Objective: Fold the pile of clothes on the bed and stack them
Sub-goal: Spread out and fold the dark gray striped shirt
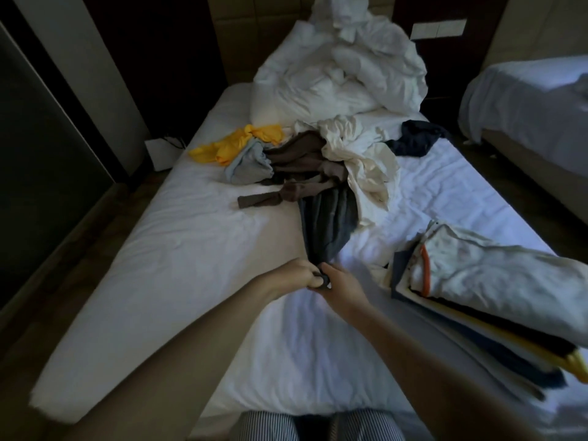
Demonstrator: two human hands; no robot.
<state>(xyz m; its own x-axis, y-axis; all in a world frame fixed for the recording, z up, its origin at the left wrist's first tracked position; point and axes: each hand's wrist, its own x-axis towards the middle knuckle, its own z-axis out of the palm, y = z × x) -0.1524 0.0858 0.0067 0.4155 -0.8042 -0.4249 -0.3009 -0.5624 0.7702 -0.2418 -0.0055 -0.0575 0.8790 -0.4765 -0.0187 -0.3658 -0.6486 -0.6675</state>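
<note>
Clothes (318,173) lie heaped in the middle of the bed (159,249), with a yellow garment (237,143) at their left edge. Nearer, the left hand (297,276) and right hand (342,286) have their fingers clenched on the bunched near end of a dark grey garment (327,218). Its far end runs under the heap. Pulling it free could drag the brown garment (296,154) and cream garment (366,167) along, or knock the folded stack (477,281) at the right.

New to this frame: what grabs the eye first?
Centre, near edge: the left hand and right hand pinch one end of a dark grey garment that runs up into the unfolded pile, with a yellow piece at its left. A folded stack sits at the right edge; a crumpled white duvet fills the head of the bed.
</note>
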